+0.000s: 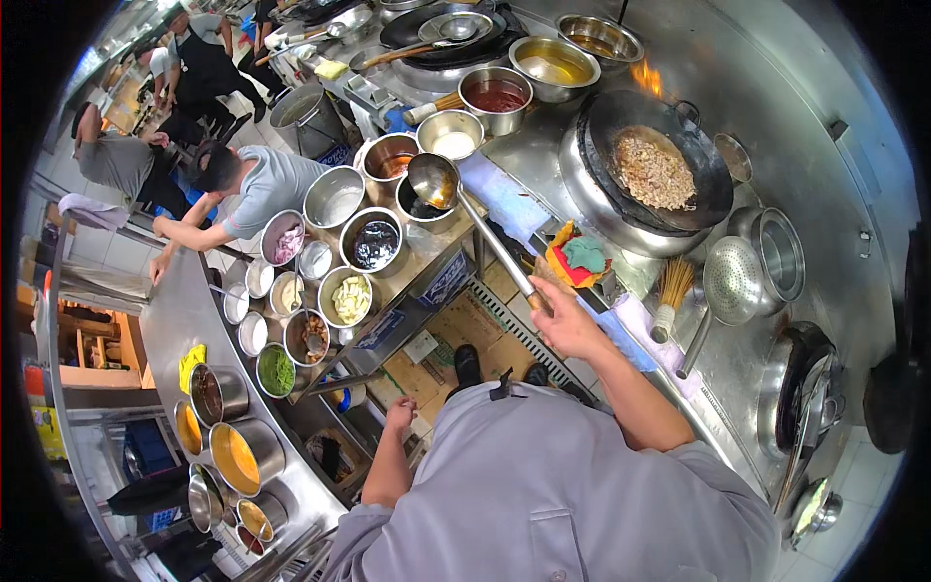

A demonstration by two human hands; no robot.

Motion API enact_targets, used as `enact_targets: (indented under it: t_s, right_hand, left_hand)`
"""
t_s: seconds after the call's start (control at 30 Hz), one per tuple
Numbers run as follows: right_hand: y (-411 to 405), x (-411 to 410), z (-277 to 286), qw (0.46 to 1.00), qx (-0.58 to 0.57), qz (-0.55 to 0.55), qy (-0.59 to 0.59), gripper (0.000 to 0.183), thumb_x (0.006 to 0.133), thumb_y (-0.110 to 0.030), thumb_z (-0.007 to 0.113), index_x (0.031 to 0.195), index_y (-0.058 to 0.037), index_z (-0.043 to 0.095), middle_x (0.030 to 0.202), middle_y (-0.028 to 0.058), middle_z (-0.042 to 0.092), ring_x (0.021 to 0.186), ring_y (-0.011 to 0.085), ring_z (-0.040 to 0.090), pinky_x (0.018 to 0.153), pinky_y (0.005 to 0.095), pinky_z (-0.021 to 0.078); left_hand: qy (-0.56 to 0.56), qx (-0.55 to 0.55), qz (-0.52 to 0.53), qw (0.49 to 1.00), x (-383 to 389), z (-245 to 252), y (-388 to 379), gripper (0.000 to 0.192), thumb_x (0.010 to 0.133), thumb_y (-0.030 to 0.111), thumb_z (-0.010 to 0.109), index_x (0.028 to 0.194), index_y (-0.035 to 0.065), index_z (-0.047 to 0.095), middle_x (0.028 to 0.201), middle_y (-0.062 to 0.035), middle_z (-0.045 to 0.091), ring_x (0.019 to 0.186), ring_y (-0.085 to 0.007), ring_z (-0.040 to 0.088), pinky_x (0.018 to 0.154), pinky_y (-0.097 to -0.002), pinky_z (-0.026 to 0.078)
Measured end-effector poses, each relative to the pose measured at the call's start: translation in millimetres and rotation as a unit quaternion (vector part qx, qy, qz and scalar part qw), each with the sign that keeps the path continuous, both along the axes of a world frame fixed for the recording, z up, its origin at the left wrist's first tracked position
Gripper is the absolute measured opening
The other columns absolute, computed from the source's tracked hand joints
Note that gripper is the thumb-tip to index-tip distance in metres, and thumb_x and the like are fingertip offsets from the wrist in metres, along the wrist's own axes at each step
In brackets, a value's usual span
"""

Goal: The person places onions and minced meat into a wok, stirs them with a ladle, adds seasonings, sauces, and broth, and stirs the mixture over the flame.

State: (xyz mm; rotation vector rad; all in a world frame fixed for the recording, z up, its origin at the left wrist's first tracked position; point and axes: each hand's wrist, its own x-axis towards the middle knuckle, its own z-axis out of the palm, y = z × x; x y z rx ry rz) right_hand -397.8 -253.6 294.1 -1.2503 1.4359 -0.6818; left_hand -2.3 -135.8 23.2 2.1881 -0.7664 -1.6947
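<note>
My right hand [566, 320] grips the wooden end of a long-handled metal wok ladle [502, 244]. The ladle's bowl, with brown sauce residue inside, is over the seasoning pots, beside a pot of dark contents [418, 207] and a pot of reddish-brown sauce [393, 156]. Low by my left side, my left hand [401, 412] hangs with its fingers curled and no object visible in it. To the right a black wok [709, 174] sits on the stove ring, holding browned minced food [654, 171]. Flames [646, 78] rise behind its rim.
Red and green cloths [582, 254] lie at the stove's edge, near a bamboo brush [673, 291] and a perforated skimmer [731, 280]. Pots hold dark liquid [371, 240], cut pale vegetables [352, 300] and chopped greens [276, 369]. A co-worker [269, 182] leans over the left counter [174, 313].
</note>
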Motion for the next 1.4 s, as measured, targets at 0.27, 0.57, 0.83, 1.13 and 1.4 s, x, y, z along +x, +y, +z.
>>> enact_targets:
  t_s: [0.27,0.57,0.83,1.13,1.4]
  right_hand:
    - [-11,4,-7,0.994,-0.026,0.013,0.106,0.058,0.088,-0.01,0.058,0.141,-0.0083,0.036,0.072,0.0056,0.054,0.056,0.0125,0.051,0.053,0.03,0.0427]
    - [-16,4,-40,0.99,-0.092,0.024,0.106,0.056,0.089,-0.009,0.056,0.141,-0.009,0.036,0.077,0.0061,0.056,0.053,0.0114,0.049,0.051,0.028,0.042]
    - [-13,7,13,0.954,0.146,-0.081,-0.25,0.054,0.091,-0.005,0.052,0.139,-0.0114,0.03,0.073,0.0027,0.049,0.05,0.0077,0.045,0.044,0.0234,0.0377]
    - [-20,-2,1,0.973,0.109,-0.05,-0.198,0.053,0.089,-0.004,0.052,0.138,-0.0116,0.031,0.073,0.0024,0.049,0.048,0.007,0.044,0.041,0.0232,0.0372]
    - [-26,-7,0,0.973,0.118,-0.035,-0.194,0.053,0.09,-0.005,0.053,0.137,-0.0138,0.032,0.073,0.0022,0.05,0.048,0.0075,0.044,0.041,0.0239,0.0374]
  left_hand:
    - [0.019,0.017,0.045,0.999,3,-1,12,0.026,0.09,0.019,0.058,0.109,0.0005,0.058,0.086,-0.0053,0.062,0.076,-0.0155,0.059,0.067,-0.0291,0.051]
    - [0.01,0.015,-0.005,1.0,-6,9,-21,0.028,0.093,0.022,0.058,0.112,0.0022,0.058,0.087,-0.0056,0.063,0.077,-0.014,0.06,0.066,-0.0278,0.051]
    - [-0.012,-0.018,-0.022,1.0,23,-22,-13,0.032,0.09,0.032,0.06,0.109,0.0064,0.06,0.08,-0.0017,0.064,0.064,-0.0137,0.062,0.054,-0.0255,0.045]
    - [0.012,-0.045,-0.011,0.999,5,-9,-27,0.028,0.091,0.022,0.059,0.113,0.0045,0.059,0.093,-0.0051,0.065,0.08,-0.017,0.064,0.064,-0.0287,0.051]
    - [0.013,-0.043,-0.003,0.999,1,5,-7,0.028,0.091,0.025,0.058,0.116,0.0131,0.055,0.088,0.0022,0.062,0.064,-0.0085,0.057,0.047,-0.0264,0.038]
